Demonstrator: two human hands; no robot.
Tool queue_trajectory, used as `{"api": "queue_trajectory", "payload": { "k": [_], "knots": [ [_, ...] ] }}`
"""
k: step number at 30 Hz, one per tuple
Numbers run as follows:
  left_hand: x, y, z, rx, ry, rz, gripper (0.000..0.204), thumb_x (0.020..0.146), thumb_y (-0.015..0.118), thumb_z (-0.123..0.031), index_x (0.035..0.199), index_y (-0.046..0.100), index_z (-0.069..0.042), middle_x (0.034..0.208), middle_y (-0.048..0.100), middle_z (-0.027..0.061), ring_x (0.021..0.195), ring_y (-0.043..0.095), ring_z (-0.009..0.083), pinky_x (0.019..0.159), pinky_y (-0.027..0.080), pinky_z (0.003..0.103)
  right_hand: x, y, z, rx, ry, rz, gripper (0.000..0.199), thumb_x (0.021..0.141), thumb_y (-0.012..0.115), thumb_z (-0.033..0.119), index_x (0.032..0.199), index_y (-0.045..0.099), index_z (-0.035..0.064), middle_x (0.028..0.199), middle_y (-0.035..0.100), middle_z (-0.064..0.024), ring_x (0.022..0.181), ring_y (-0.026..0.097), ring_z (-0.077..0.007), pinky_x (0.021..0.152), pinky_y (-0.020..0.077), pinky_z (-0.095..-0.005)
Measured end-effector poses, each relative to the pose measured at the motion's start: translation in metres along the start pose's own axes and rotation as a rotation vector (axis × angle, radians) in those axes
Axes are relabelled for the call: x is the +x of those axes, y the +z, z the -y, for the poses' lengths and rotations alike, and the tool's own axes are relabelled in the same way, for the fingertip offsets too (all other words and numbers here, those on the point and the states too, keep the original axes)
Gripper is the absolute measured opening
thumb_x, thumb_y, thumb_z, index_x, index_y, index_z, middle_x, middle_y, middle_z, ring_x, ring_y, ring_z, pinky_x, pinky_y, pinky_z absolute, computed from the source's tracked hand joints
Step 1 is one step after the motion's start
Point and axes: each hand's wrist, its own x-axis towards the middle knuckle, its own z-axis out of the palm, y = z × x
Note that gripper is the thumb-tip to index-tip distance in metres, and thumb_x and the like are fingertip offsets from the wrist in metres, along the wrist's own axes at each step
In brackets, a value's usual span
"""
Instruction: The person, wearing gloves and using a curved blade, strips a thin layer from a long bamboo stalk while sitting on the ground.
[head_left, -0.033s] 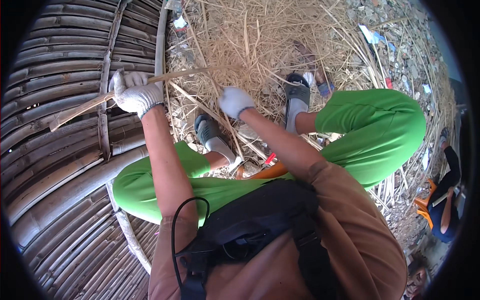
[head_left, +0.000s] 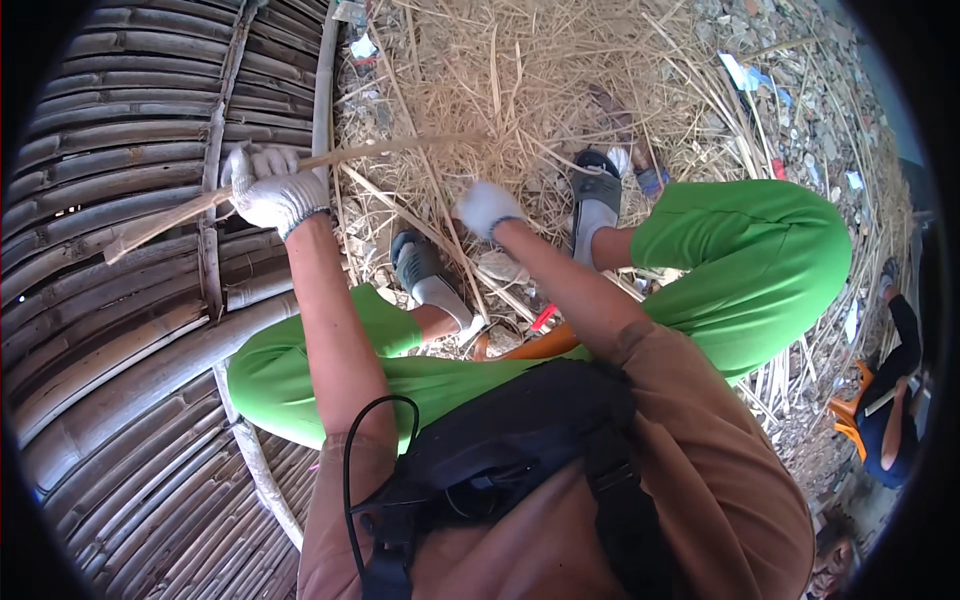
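Note:
A long, split bamboo strip [head_left: 165, 224] slants from the lower left up to the shavings at the centre. My left hand [head_left: 275, 192], in a white knitted glove, is closed around it part way along. The strip's far end looks blurred over the pile. My right hand [head_left: 488, 208], also in a white glove, is a fist just below that end, in front of my sandalled feet. Its fingers are turned away, so whatever it grips is hidden.
A bamboo slat wall or panel [head_left: 120, 130] fills the left side. Pale shavings [head_left: 520, 70] cover the ground ahead, with rubble and scraps to the right. Part of an orange seat [head_left: 540, 343] shows beneath me. Another person [head_left: 895, 400] sits at the far right.
My right hand has moved slightly to the right and down. The bamboo strip and my left hand have shifted very slightly right.

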Motion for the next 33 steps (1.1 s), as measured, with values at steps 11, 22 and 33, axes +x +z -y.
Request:
{"api": "queue_trajectory", "payload": {
  "k": [11, 22, 33],
  "knots": [
    [0.011, -0.021, -0.004, -0.01, 0.036, 0.19, 0.014, 0.092, 0.068, -0.017, 0.084, 0.066, -0.005, 0.053, 0.024, -0.0062, 0.044, 0.02, 0.0107, 0.044, 0.02, 0.03, -0.009, -0.01, 0.064, 0.119, -0.063, -0.003, 0.04, 0.092, 0.057, 0.032, 0.102, 0.08, 0.0009, 0.106, 0.075, -0.0284, 0.1, 0.074, -0.0452, 0.092, 0.0594, -0.05],
    [0.01, -0.021, 0.004, -0.062, -0.02, 0.452, 0.015, 0.093, 0.068, -0.013, 0.096, 0.071, 0.002, 0.053, 0.029, -0.0055, 0.044, 0.023, 0.0099, 0.044, 0.022, 0.029, 0.026, 0.031, -0.037, -0.205, -0.025, 0.071, 0.034, 0.092, 0.06, 0.03, 0.103, 0.082, 0.0061, 0.107, 0.079, -0.0197, 0.1, 0.076, -0.0392, 0.092, 0.0596, -0.0497],
    [0.013, 0.011, 0.018, -0.106, -0.127, 0.762, 0.021, 0.094, 0.068, -0.011, 0.106, 0.071, 0.005, 0.054, 0.033, -0.0052, 0.045, 0.026, 0.009, 0.046, 0.025, 0.03, 0.041, 0.041, -0.184, -0.546, -0.053, 0.111, 0.033, 0.092, 0.062, 0.026, 0.104, 0.082, 0.0029, 0.108, 0.077, -0.0245, 0.104, 0.076, -0.0408, 0.093, 0.0597, -0.049]
  ]
}}
